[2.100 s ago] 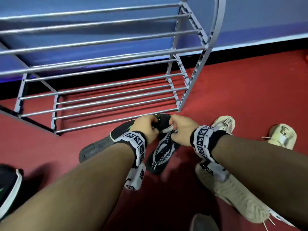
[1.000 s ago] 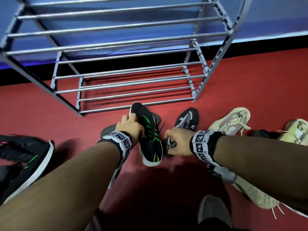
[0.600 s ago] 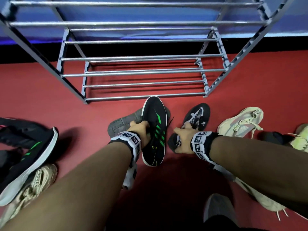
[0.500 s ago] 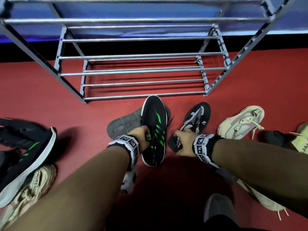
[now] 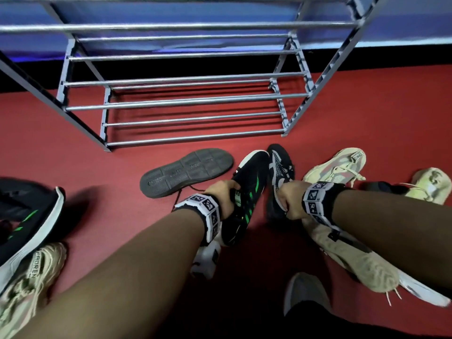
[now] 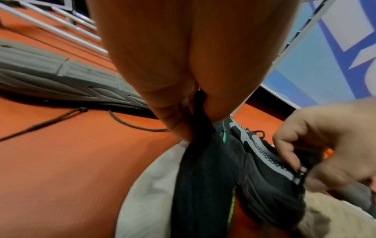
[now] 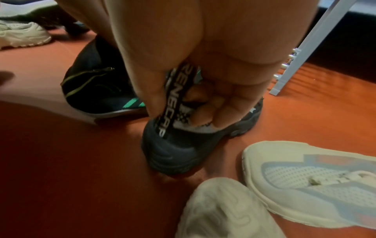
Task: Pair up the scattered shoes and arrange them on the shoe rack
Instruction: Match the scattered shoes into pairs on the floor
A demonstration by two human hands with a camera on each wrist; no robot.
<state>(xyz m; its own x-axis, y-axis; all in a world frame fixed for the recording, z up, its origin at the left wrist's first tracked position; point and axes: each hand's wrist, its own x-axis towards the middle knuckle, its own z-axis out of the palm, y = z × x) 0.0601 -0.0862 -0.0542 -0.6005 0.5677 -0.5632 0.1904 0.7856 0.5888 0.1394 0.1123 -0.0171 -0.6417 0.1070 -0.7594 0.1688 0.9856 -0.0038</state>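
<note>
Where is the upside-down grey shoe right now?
In the head view, the upturned grey shoe lies sole-up on the red floor, just in front of the shoe rack and left of the green-striped black sneaker.

shoes (image 5: pixel 249 189): about 10 | rack (image 5: pixel 186 101): 1 | hands (image 5: pixel 221 195): 2

The red floor (image 5: pixel 73 133) carries the shoe rack (image 5: pixel 195 101), an upturned grey-soled shoe (image 5: pixel 186 172) and scattered cream sneakers (image 5: pixel 335 167).

Left edge-cropped black green-striped shoe (image 5: pixel 29 223) and beige shoe (image 5: pixel 27 280); blurred grey toe (image 5: pixel 305 292) below.
</note>
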